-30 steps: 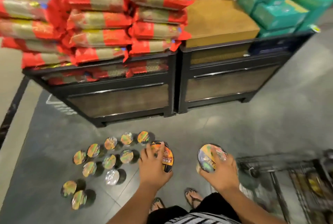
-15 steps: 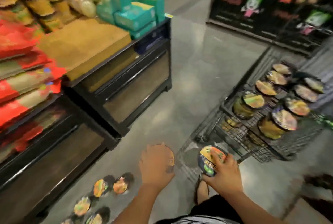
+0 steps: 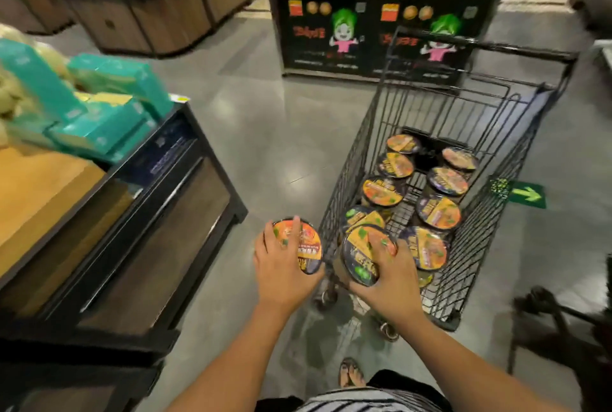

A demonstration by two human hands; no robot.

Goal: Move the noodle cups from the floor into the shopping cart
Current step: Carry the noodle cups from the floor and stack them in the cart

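One noodle cup (image 3: 308,242) is grasped over its lid by the left hand (image 3: 284,266), a second cup (image 3: 356,261) likewise by the right hand (image 3: 390,276), both at the six-o'clock end of the shopping cart (image 3: 347,160), where other cups (image 3: 437,213) lie. They are judged light and thin-walled, so rim holds are preferred.

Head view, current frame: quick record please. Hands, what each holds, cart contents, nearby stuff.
left hand: grips a noodle cup from above, left of the cart, over the floor
right hand: grips a second cup at the cart's near corner
shopping cart: wire; at least eight cups in cart, lids up
left side: display stand topped with teal boxes
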